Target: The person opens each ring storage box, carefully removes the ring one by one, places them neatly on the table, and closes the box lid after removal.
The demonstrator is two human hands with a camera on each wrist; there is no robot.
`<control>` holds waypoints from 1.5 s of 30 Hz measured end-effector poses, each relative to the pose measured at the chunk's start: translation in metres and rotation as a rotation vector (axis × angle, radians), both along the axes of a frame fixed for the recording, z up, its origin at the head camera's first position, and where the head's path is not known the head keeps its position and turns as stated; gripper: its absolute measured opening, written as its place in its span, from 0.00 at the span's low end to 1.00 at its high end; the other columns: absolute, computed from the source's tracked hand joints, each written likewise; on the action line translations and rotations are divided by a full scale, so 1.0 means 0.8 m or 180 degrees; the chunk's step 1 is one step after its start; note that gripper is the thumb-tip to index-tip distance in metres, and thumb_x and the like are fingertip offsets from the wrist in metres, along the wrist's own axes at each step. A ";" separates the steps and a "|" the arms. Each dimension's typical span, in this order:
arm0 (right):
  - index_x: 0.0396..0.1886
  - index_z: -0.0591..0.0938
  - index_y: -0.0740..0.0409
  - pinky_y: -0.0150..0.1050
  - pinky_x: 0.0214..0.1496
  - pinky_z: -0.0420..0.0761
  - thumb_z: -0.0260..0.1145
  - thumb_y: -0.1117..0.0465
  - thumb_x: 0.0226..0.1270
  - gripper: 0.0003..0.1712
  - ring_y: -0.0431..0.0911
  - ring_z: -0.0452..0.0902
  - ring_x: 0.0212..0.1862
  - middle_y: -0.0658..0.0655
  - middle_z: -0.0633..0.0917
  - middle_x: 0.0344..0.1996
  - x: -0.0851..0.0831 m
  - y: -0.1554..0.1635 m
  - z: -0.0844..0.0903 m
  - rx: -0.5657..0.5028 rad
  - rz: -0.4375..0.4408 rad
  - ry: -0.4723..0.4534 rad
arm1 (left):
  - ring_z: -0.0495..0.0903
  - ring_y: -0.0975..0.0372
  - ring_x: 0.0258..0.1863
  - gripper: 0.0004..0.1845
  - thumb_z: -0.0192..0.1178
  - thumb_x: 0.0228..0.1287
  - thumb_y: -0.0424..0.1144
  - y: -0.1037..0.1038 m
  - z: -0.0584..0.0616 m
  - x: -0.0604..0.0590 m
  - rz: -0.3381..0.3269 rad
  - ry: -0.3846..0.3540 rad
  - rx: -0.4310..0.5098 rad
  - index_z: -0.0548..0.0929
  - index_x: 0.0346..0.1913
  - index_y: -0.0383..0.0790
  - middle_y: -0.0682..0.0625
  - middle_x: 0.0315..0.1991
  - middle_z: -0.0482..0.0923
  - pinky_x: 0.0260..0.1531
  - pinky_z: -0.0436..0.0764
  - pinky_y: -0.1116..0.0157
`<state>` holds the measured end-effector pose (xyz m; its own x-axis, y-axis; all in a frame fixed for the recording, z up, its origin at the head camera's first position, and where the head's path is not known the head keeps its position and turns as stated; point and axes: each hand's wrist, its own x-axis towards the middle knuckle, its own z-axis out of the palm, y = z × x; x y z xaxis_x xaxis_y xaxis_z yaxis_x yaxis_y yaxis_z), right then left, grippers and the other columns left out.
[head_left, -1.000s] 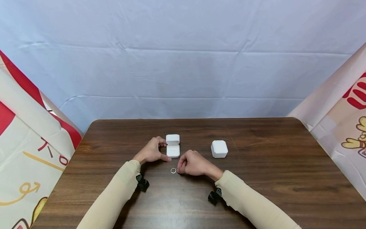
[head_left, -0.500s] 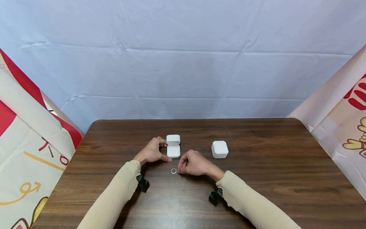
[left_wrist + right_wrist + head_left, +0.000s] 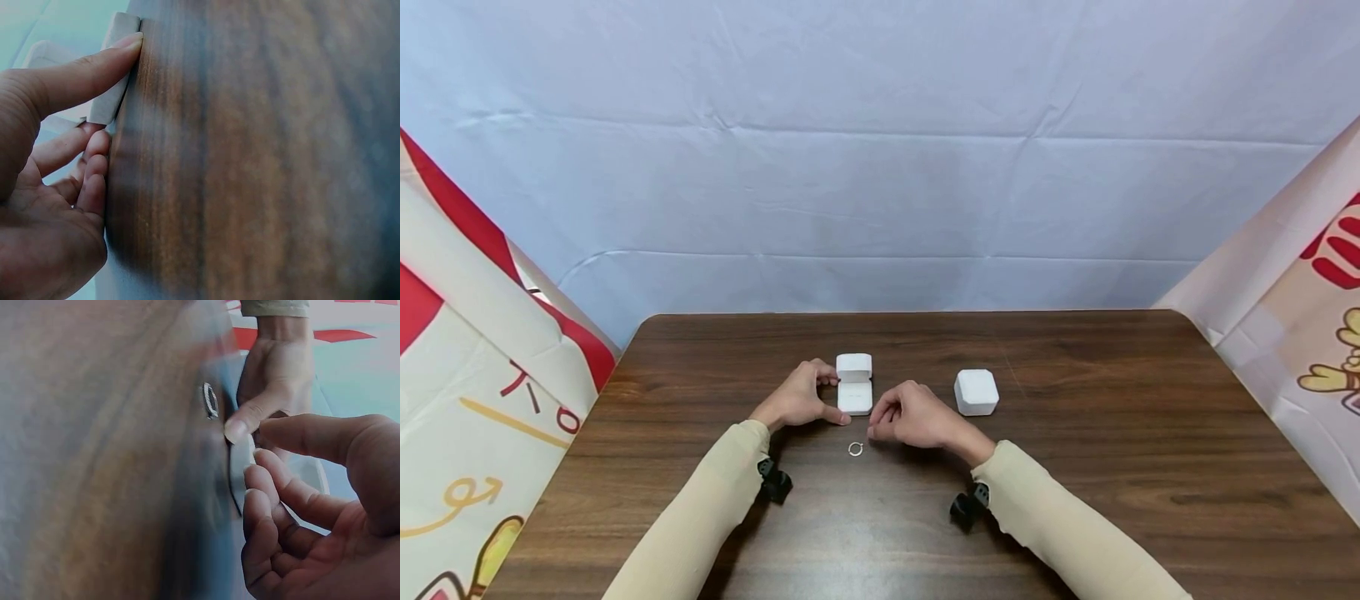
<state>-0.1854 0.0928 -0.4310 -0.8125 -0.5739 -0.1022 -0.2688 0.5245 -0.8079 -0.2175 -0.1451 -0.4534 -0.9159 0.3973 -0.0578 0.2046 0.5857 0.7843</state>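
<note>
A white ring box (image 3: 854, 400) stands on the table with its lid raised. My left hand (image 3: 800, 397) holds it from the left, thumb at the front and fingers by the side and back; the left wrist view shows the thumb against the box's front wall (image 3: 114, 94). A small silvery ring (image 3: 855, 449) lies flat on the wood just in front of the box, its patterned band (image 3: 210, 400) visible in the right wrist view. My right hand (image 3: 916, 418) hovers to the right of the ring, fingers loosely curled with thumb and forefinger apart, holding nothing.
Another white box (image 3: 976, 392), its lid down, stands to the right behind my right forearm. The dark wooden table (image 3: 1112, 417) ends at a pale cloth backdrop (image 3: 880, 183). Printed cloths hang at both sides.
My right hand has lifted away from the ring, slightly up and to the right, leaving it on the table. The left hand and the ring box have stayed put.
</note>
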 end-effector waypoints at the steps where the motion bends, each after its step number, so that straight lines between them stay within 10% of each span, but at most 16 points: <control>1: 0.30 0.88 0.53 0.35 0.31 0.76 0.74 0.62 0.62 0.02 0.39 0.76 0.25 0.47 0.84 0.24 -0.001 0.001 0.001 -0.0015 -0.0029 -0.0006 | 0.74 0.55 0.45 0.27 0.84 0.42 0.34 0.000 0.000 0.000 -0.0002 0.0003 -0.0002 0.83 0.46 0.30 0.45 0.43 0.76 0.50 0.74 0.56; 26: 0.45 0.88 0.58 0.41 0.44 0.81 0.76 0.50 0.63 0.19 0.45 0.83 0.40 0.53 0.87 0.38 -0.038 0.000 0.027 -0.0475 -0.1166 -0.0147 | 0.74 0.56 0.43 0.26 0.84 0.42 0.33 0.000 0.000 -0.001 -0.0038 -0.0023 0.0053 0.85 0.46 0.34 0.46 0.42 0.76 0.50 0.73 0.56; 45: 0.47 0.88 0.58 0.48 0.46 0.81 0.74 0.44 0.64 0.23 0.55 0.81 0.43 0.60 0.87 0.42 -0.063 -0.008 0.015 -0.0545 -0.1182 -0.0721 | 0.73 0.55 0.43 0.26 0.84 0.43 0.35 0.000 0.002 0.001 -0.0020 -0.0073 0.0038 0.85 0.48 0.34 0.46 0.43 0.76 0.49 0.73 0.56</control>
<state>-0.2356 0.0865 -0.4192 -0.9343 -0.2725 -0.2300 0.1052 0.4057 -0.9079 -0.2171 -0.1454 -0.4521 -0.9118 0.4039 -0.0741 0.1900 0.5749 0.7959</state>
